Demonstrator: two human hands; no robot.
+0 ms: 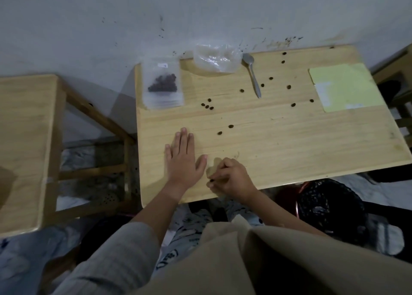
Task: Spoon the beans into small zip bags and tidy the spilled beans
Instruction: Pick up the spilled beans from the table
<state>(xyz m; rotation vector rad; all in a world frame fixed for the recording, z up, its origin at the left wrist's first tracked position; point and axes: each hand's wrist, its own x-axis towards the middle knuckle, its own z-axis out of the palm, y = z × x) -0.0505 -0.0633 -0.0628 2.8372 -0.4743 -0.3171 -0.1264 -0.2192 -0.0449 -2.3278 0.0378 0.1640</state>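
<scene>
Head view: I note the desk (278, 143) carrying one zip bag (162, 84) already holding beans at its far left. Scattered beans (231, 126) are not yet gathered; the spoon (253, 73) lies idle. My left hand (184, 158) rests flat, fingers straight; my right hand (229, 178) pinches a bean (210, 180) at the near edge.

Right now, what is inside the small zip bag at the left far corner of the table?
The small zip bag holds a dark pile of beans, visible through the clear plastic. Whether its zip is closed cannot be seen.
</scene>
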